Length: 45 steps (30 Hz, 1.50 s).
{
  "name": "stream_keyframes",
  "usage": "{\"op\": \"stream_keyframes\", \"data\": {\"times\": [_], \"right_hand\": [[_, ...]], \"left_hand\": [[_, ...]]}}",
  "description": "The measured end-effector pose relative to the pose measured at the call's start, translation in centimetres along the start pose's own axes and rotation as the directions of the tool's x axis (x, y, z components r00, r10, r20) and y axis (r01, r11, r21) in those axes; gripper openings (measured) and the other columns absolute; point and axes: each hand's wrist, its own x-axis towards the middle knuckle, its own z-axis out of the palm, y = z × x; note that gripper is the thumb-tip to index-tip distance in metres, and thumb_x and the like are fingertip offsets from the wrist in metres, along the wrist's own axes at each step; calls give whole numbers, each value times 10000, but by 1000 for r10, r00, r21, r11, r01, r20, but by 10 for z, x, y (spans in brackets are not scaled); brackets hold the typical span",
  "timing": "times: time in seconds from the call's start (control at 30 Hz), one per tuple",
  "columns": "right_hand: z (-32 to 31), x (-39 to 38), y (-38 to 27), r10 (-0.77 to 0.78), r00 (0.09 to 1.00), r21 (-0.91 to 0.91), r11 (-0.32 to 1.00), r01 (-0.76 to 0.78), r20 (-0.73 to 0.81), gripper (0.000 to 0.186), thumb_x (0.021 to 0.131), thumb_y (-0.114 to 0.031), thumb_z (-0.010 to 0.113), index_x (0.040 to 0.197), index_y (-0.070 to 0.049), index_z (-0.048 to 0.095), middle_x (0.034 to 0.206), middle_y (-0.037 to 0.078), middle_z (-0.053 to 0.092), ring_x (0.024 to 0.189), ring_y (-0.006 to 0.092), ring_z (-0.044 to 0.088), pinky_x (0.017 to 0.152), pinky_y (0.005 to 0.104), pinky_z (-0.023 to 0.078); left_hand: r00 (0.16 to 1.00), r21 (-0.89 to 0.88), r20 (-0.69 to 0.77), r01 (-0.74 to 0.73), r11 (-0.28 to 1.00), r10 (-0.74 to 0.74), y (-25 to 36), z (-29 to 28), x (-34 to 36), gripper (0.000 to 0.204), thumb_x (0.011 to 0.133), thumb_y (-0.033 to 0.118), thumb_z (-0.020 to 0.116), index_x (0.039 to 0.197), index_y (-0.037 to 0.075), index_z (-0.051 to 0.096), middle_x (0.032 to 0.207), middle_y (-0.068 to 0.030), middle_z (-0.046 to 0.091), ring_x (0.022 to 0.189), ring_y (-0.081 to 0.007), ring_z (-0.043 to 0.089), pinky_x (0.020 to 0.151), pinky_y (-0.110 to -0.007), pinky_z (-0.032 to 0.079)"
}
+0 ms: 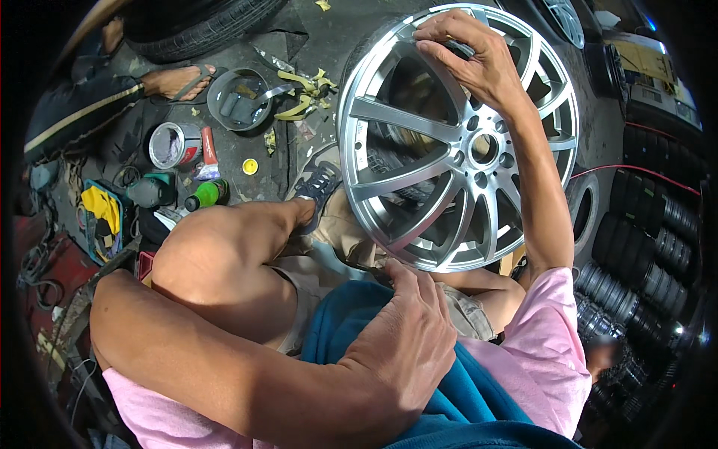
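Note:
A silver multi-spoke alloy wheel rim [407, 179] stands tilted in front of me, close to my lap, with no tyre on its face side. My right hand [482, 63] reaches over it, thumb and fingers drawn together against the upper left of the rim, near a spoke's outer end. Whatever lies in that pinch is too small to make out. At the lower left edge of the wheel rim, my left hand [407, 322] is closed, its fingertips at the lip. Its thumb is mostly hidden by the back of the hand.
Left on the floor are a round pan [217, 101] with dark pieces in liquid, a putty can [166, 153], a red tube [209, 150], a green bottle [208, 194] and a yellow-topped lid [250, 167]. Another person's foot [179, 82] rests near a tyre [202, 37]. Stacked wheels [651, 254] line the right.

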Motion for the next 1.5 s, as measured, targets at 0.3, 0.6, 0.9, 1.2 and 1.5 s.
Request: {"op": "stream_keyframes", "data": {"times": [0.3,0.6,0.9,1.2,1.5], "right_hand": [[-4,3,7,33,999,37,999,-35,32,197,946,-199,801,1101,-79,812,1085,47,763,1034,205,740,988,354,580],[-6,16,-6,254,966,161,952,-259,51,181,860,-132,819,983,-8,772,910,128,718,812,214,711,734,331,557],[-10,19,-10,160,986,122,979,-163,36,180,851,-127,801,990,-16,775,922,114,724,864,251,724,780,364,568],[11,-12,-20,391,905,207,912,-355,-169,213,989,-191,772,1154,-59,801,1050,58,791,961,132,740,905,272,570],[37,-12,-35,521,773,258,853,-454,-363,246,983,-193,773,1187,-57,794,1037,75,811,949,115,744,863,267,568]], "left_hand": [[1000,15,-14,24,1000,-24,7,13,0,401,946,263,583,1050,-62,794,1145,-274,704,1139,-413,632,996,-536,475],[994,-56,78,-78,995,82,0,1,0,367,946,223,548,1031,-48,780,1100,-261,707,1076,-416,637,1002,-541,494],[999,-48,31,-40,998,42,-1,0,-2,399,937,239,563,1060,-78,771,1085,-258,701,1061,-395,639,973,-528,489],[998,-63,-46,30,998,-32,4,8,1,456,924,288,588,1095,-93,770,1090,-271,696,1085,-388,636,975,-513,469],[1000,82,-24,-6,997,8,-4,-11,-6,438,956,252,523,1090,-84,770,1105,-276,700,1094,-396,636,990,-516,473]]}}
